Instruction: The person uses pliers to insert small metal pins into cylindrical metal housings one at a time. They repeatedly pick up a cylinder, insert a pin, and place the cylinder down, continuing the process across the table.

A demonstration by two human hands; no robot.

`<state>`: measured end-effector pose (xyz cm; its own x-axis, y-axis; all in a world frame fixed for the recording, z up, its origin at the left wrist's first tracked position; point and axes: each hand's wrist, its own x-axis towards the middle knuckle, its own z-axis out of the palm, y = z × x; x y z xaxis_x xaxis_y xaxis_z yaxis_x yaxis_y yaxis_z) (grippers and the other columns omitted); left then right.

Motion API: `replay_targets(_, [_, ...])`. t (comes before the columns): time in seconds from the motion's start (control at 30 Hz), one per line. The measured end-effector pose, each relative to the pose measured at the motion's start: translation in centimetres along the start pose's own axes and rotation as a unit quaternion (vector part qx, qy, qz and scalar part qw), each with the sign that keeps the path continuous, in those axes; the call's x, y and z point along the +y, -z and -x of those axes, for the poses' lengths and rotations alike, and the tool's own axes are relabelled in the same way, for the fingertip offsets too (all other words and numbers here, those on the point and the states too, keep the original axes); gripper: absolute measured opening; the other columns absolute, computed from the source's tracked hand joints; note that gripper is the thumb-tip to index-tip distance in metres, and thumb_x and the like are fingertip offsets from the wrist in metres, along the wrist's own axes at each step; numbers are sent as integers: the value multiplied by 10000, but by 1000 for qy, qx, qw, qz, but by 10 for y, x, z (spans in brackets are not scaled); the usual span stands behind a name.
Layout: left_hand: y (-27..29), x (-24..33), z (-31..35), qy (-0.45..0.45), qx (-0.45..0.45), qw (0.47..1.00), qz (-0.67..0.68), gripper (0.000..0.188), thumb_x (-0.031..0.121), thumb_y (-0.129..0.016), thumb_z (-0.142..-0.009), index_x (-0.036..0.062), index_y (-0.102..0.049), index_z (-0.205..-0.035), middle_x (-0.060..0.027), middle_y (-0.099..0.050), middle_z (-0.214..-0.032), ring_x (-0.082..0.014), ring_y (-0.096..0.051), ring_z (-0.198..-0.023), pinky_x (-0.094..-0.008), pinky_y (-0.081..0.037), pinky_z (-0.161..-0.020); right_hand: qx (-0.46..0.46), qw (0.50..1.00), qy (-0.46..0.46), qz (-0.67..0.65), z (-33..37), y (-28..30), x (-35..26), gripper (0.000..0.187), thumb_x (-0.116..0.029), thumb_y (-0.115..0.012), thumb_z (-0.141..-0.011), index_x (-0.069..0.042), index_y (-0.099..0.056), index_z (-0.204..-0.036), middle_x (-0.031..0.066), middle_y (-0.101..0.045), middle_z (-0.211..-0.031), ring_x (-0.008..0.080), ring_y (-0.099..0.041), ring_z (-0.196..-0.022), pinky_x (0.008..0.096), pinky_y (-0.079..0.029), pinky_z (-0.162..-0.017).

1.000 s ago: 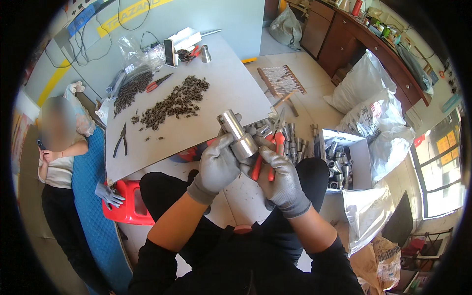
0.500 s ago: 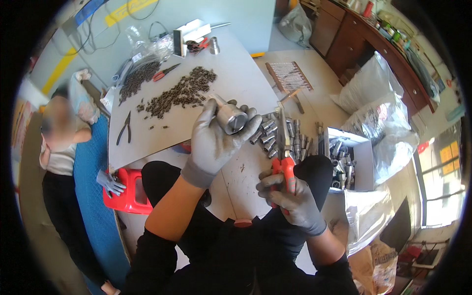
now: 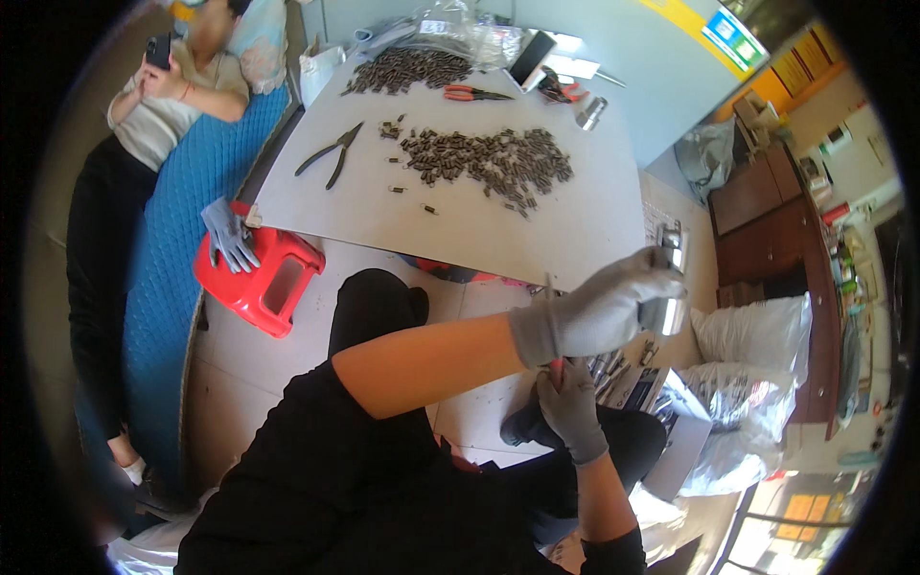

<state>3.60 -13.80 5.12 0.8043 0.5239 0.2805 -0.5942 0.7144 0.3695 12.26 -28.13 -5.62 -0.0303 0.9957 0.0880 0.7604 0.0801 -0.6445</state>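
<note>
My left hand (image 3: 609,309), in a grey work glove, is stretched out to the right with its fingers closed round a shiny metal cylindrical fitting (image 3: 663,316). Part of the fitting shows above the fingers and part below. Under my left wrist, my right hand (image 3: 573,412), gloved too, is closed round the red handles of pliers (image 3: 556,370). My left forearm and wrist hide most of the pliers; only a thin piece of metal rises above the left cuff. Metal fittings (image 3: 604,369) lie on the floor beyond my right hand, partly covered.
A white table (image 3: 345,211) bears small dark cylindrical pieces (image 3: 489,163), black pliers (image 3: 333,155) and red-handled pliers (image 3: 476,93). A grey glove (image 3: 228,237) lies on a red stool (image 3: 302,254). Left, a person reclines on a blue mattress (image 3: 163,278). White sacks (image 3: 752,335) and a box (image 3: 676,431) stand right.
My view has turned to the right. My left hand has swung right with the fitting, and its arm now crosses above my right hand, covering most of the pliers.
</note>
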Motion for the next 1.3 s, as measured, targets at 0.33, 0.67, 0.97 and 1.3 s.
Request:
replay_targets(0.33, [74, 66, -5, -82, 68, 991, 87, 343, 171, -595, -962, 30, -488, -1256, -72, -561, -1085, -165, -572, -1023, -340, -498, -905, -13, 766, -191, -613, -186, -42, 29, 431, -211, -489, -1038, 16, -379, -1388, 176, -479, -1332, 295, -501, -1237, 412, -435, -1082])
replay_targets(0.67, [87, 81, -3, -92, 105, 990, 32, 311, 70, -545, -985, 9, -480, -1284, -103, -522, -1199, -207, -583, -1125, -336, -491, -1024, -64, 748, -205, -628, -203, -47, 4, 422, -210, -536, -1013, 5, -408, -1352, 144, -475, -1330, 280, -499, -1215, 395, -452, -1053])
replay_targets(0.97, [100, 80, -7, -275, 61, 900, -331, 278, -46, -553, -939, -32, -506, -1213, -181, -550, -1203, -307, -579, -1171, -441, -508, -1045, -91, 869, -152, -463, -207, -37, -5, 329, -179, -533, -977, -28, -497, -1267, 105, -521, -1232, 243, -537, -1107, 399, -484, -963])
replay_targets(1.3, [104, 154, -5, -294, 203, 934, -21, 517, 467, -438, -1009, -9, -581, -1153, -220, -664, -1106, -407, -630, -1108, -518, -487, -1017, -157, 861, -178, -450, -116, 56, -8, 269, 12, -540, -744, 50, -620, -998, 130, -601, -1030, 179, -589, -875, 327, -500, -798])
